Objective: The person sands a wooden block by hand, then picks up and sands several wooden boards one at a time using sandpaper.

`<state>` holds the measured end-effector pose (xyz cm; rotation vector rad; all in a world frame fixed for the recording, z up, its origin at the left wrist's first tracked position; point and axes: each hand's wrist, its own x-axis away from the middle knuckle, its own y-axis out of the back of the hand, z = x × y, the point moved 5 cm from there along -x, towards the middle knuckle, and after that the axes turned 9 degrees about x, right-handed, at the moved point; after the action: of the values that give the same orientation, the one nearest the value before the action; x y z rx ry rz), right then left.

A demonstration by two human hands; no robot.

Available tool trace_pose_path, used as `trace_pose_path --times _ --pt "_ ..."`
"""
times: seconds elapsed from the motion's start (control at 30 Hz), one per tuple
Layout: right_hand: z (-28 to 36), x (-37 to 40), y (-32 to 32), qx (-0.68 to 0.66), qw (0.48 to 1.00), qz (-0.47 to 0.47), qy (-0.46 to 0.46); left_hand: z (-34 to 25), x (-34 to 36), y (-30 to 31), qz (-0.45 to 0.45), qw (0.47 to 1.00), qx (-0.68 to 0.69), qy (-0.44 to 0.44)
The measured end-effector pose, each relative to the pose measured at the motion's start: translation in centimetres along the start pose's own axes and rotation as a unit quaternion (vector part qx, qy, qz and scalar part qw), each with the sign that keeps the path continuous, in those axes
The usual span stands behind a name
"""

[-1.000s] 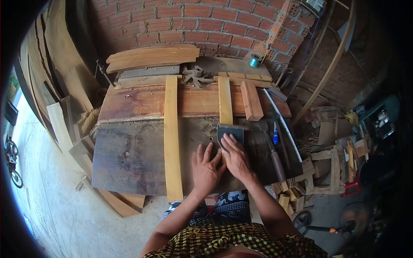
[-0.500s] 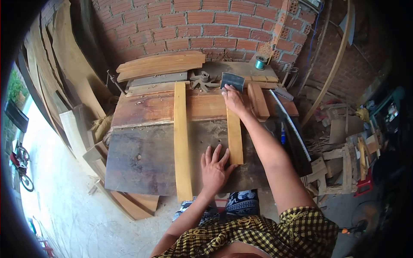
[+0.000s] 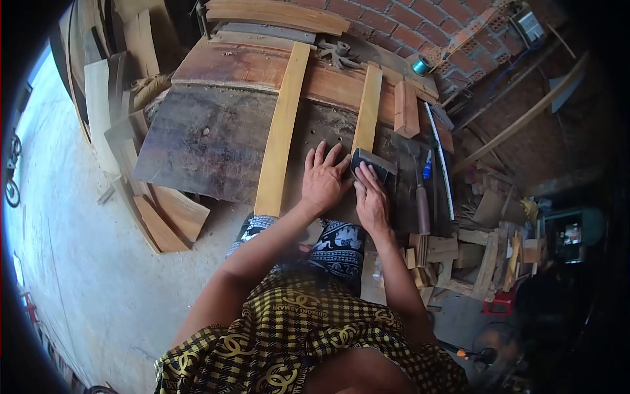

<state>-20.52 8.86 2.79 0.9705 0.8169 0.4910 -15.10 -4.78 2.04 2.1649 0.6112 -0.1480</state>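
Note:
My left hand (image 3: 323,180) lies with its fingers spread on the dark board of the workbench (image 3: 197,138), beside the near end of a short yellow wood strip (image 3: 369,108). Under the fingers of my right hand (image 3: 373,200) is a dark sheet, which looks like sandpaper (image 3: 377,161), pressed on that strip's near end. To the left, a longer yellow strip (image 3: 283,131) runs across the bench and past its front edge.
A reddish wood block (image 3: 405,108), a chisel-like tool (image 3: 422,203), a blue pen (image 3: 427,164) and a white-edged ruler (image 3: 441,157) are at the right. Behind are a metal star-shaped part (image 3: 339,54) and a teal spool (image 3: 420,65). Wood scraps flank the bench.
My right hand has come back along the short strip from its far end to its near end, with the dark sheet. The camera view has tilted and turned.

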Motion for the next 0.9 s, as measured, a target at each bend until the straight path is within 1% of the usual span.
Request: trace_pose_path --times 0.03,0.1,0.2,0.27,0.33,0.37,0.43,0.5,0.53,0.57,0.63,0.7,0.73,0.8,0.87,0.9 --pt "-0.5 -1.3 -0.1 -0.017 1.0 0.004 -0.008 -0.1 0.1 0.1 0.01 1.0 0.002 -0.003" --pt "-1.6 -6.1 -0.5 0.016 0.999 -0.012 0.025 0.0 -0.1 0.4 0.015 1.0 0.007 0.002" --pt "-4.1 -14.0 -1.7 0.032 0.999 0.003 0.012 0.1 0.1 0.3 0.02 1.0 0.018 0.006" --pt "-4.2 -15.6 -2.0 0.052 0.999 0.01 0.002 0.1 0.1 0.5 0.013 1.0 0.027 0.004" --pt "-4.0 -15.2 -2.4 0.051 0.999 0.004 -0.01 0.1 0.2 0.4 0.01 1.0 0.029 0.004" --pt "-3.8 -13.7 -2.4 0.048 0.999 -0.005 0.005 0.0 0.4 0.3 0.009 0.999 0.038 0.008" --pt "-1.3 -8.9 -1.2 0.004 1.0 0.02 0.001 0.1 0.2 0.2 0.009 0.999 0.033 0.01" --pt "1.0 -3.2 -0.4 0.016 0.998 0.055 0.011 0.4 0.1 0.0 0.006 0.999 0.029 0.017" --pt "1.7 -1.1 0.0 -0.009 0.999 0.049 -0.002 0.4 0.3 -0.3 0.01 1.0 0.015 0.018" --pt "1.5 -0.3 0.0 -0.003 0.999 0.053 -0.004 0.4 0.3 -0.4 0.011 0.999 0.027 0.032" --pt "1.5 -1.6 0.0 0.021 0.999 0.045 0.018 0.3 0.2 0.1 0.012 0.998 0.05 0.028" --pt "0.5 -5.9 -0.6 0.056 0.996 0.056 0.027 0.3 0.0 0.2 0.023 0.997 0.065 0.034" --pt "-0.5 -8.9 -1.0 0.058 0.997 0.038 0.046 0.3 0.0 0.3 0.03 0.996 0.076 0.04" --pt "-3.9 -15.9 -2.5 0.076 0.996 0.012 0.043 0.2 0.0 0.6 0.05 0.995 0.073 0.039" --pt "-8.2 -23.5 -4.1 0.036 0.999 0.003 0.006 0.3 -0.1 0.7 0.061 0.995 0.071 0.042" --pt "-9.6 -26.1 -4.7 0.024 1.0 0.002 -0.011 0.2 0.1 0.6 0.064 0.995 0.069 0.044"
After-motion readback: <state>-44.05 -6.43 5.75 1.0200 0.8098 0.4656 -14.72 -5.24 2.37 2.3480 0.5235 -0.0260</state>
